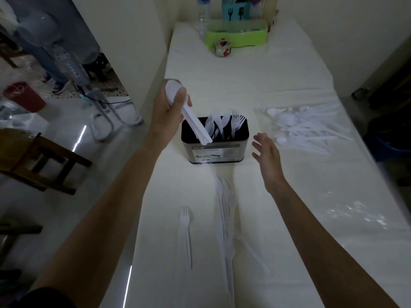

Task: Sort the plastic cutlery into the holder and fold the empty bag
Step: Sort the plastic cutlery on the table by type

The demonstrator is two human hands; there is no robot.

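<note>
White plastic spoons (191, 117), nested in a stack, sit in the left hand (165, 114), whose fingers (181, 96) grasp the bowls so the handles tip down into the left end of the holder (214, 150), probably to drop in together. The right hand (265, 151) hovers just beside the holder, fingers released. More cutlery waits in the bag (311, 130) on the desk (244, 85). The holder's label starts with K; the rest is too blurred to read.

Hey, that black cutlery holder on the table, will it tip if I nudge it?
Probably not easily: the holder looks wide, low and flat-based. Holding only light plastic cutlery, it likely slides on the smooth table cover instead. A push high on its rim seems riskier.
</note>
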